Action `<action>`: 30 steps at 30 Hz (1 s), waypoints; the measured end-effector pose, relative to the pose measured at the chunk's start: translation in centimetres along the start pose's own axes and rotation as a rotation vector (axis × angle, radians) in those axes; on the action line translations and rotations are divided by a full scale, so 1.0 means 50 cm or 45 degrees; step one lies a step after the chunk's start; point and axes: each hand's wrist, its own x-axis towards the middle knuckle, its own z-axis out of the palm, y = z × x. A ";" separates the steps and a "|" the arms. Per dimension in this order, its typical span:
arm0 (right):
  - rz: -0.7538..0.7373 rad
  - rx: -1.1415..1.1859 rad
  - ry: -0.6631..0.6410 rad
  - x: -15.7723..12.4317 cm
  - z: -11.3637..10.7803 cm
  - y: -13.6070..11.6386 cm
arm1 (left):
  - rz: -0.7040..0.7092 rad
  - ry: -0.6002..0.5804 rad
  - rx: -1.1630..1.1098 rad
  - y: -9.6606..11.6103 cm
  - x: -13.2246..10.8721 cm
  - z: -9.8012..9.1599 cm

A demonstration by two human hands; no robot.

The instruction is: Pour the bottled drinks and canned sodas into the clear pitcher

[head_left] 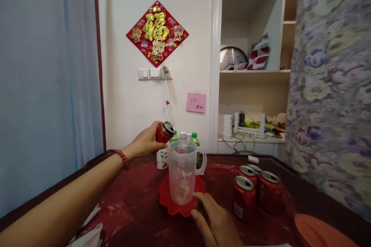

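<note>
My left hand (145, 142) grips a red drink can (164, 132), tilted with its opened top toward the rim of a clear plastic pitcher (182, 171). The pitcher stands upright on a red scalloped plate (169, 200) and holds a little pale liquid at the bottom. My right hand (216, 222) lies flat on the table, fingertips touching the plate's near edge just beside the pitcher's base. A red bead bracelet sits on my left wrist.
Several red cans (255, 191) stand to the right on the dark red table (139, 204). Green and white-capped bottles (185, 137) stand behind the pitcher. An orange lid (319, 231) lies at the near right. White paper (89, 235) rests at the near left. Shelves and a patterned curtain rise on the right.
</note>
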 end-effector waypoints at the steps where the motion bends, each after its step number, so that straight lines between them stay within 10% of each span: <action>1: -0.003 -0.020 -0.024 -0.001 0.002 0.001 | 0.004 -0.007 0.092 -0.001 0.011 0.004; 30: 0.069 -0.029 -0.202 -0.006 0.002 0.026 | 0.514 -0.049 0.988 0.008 0.050 0.036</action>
